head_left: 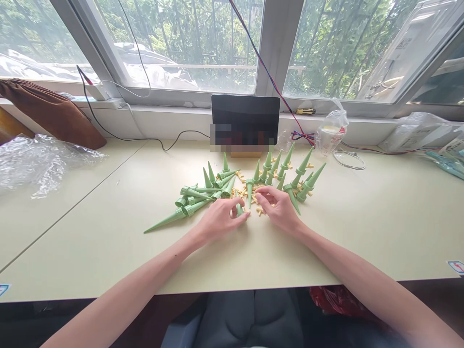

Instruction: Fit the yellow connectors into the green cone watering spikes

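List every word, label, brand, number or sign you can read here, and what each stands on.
No text is clear enough to quote.
Plastic bag: red print, too blurred.
Right table sticker: red-and-blue marks, too small.
Left table sticker: cut off, unreadable.
Far-right package: dark lettering, cut off and blurred.
Green spikes: no lettering visible.

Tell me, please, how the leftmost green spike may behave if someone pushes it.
The leftmost green spike would probably roll in a curve, being round and tapered. Its straight form suggests stiffness. The neighbouring spike by its wide end might block it.
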Tool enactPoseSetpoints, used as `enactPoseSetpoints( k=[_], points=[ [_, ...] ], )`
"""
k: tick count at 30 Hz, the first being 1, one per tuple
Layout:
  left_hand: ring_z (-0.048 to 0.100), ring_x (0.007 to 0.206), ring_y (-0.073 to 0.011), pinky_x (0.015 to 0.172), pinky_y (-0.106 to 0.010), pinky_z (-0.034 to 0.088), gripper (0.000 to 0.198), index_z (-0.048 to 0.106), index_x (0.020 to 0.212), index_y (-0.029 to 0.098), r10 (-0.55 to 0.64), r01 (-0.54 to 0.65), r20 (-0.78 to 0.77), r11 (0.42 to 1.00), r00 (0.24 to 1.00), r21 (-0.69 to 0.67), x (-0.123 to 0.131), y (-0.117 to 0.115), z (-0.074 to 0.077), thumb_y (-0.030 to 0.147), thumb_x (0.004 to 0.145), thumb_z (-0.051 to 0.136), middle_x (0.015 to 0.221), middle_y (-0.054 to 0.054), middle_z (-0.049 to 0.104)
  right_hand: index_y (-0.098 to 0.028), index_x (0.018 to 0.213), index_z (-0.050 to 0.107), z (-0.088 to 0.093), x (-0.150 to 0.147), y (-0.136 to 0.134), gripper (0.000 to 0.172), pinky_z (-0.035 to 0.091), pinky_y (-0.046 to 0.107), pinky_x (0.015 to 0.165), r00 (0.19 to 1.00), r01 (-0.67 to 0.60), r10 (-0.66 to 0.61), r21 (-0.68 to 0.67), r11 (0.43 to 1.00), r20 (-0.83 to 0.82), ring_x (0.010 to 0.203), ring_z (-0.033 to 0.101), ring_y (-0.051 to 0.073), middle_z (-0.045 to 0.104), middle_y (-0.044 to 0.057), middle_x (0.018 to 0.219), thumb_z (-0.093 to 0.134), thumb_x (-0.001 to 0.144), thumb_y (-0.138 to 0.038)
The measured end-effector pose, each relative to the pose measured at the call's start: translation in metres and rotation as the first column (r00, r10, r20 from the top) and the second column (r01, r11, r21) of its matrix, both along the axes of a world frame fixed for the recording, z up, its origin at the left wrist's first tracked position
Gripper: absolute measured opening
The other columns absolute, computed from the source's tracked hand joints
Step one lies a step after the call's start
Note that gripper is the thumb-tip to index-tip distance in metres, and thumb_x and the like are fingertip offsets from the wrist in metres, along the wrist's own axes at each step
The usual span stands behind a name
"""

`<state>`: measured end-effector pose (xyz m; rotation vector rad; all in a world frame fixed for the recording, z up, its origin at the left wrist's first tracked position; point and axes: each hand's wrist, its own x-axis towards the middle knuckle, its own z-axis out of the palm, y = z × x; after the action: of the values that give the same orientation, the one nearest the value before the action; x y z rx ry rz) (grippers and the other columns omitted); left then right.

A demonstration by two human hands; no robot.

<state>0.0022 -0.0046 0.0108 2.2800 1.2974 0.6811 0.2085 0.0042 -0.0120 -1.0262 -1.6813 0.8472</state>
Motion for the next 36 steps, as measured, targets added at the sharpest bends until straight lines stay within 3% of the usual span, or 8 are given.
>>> enactPoseSetpoints(
  k=[13,21,28,36],
  points=[
    [0.051,0.051,-0.0097,0.056,-0.023,0.043,0.029,0.066,0.103,0.023,-0.029,0.028,0.096,1.000,0.995,0.011,-0.0037,0.0036,-0.0088,0.038,0.079,0.068,0.071,0.003,0.060,-0.020,0.099,0.063,0.0002,-0.0005,0.0010,0.030,0.049,0.026,0.051,0.999,0.029,-0.029,-0.014,0.999,-0.029,0.063,0.062,0.015,0.066,0.005,0.083,0.055,0.093,-0.048],
    [0.058,0.051,-0.0084,0.054,-0.023,0.049,0.030,0.057,0.112,0.022,0.045,-0.012,0.265,0.992,0.963,-0.123,-0.0007,0.0036,-0.0031,0.032,0.084,0.062,0.096,-0.003,0.065,-0.020,0.099,0.063,-0.0002,-0.0002,0.0003,0.029,0.049,0.026,0.051,0.999,0.017,-0.017,-0.016,1.000,-0.032,0.063,0.062,0.015,0.064,0.004,0.082,0.054,0.094,-0.047],
    [0.058,0.052,-0.0082,0.052,-0.023,0.049,0.029,0.054,0.113,0.023,0.061,-0.012,0.321,0.988,0.945,-0.153,-0.0013,0.0055,-0.0066,0.034,0.087,0.061,0.097,-0.004,0.063,-0.020,0.099,0.063,0.0004,-0.0003,0.0000,0.030,0.048,0.025,0.050,1.000,0.008,-0.008,-0.001,1.000,-0.009,0.063,0.062,0.015,0.064,0.004,0.080,0.054,0.094,-0.048],
    [0.053,0.048,-0.0061,0.050,-0.021,0.046,0.038,0.049,0.120,0.024,0.094,-0.076,0.291,0.994,0.952,-0.075,-0.0001,0.0045,-0.0044,0.032,0.085,0.062,0.091,-0.001,0.060,-0.020,0.096,0.064,0.0010,-0.0010,-0.0011,0.025,0.049,0.026,0.050,0.999,-0.015,0.014,0.032,0.999,0.031,0.061,0.060,0.014,0.066,0.005,0.088,0.055,0.094,-0.043]
  ],
)
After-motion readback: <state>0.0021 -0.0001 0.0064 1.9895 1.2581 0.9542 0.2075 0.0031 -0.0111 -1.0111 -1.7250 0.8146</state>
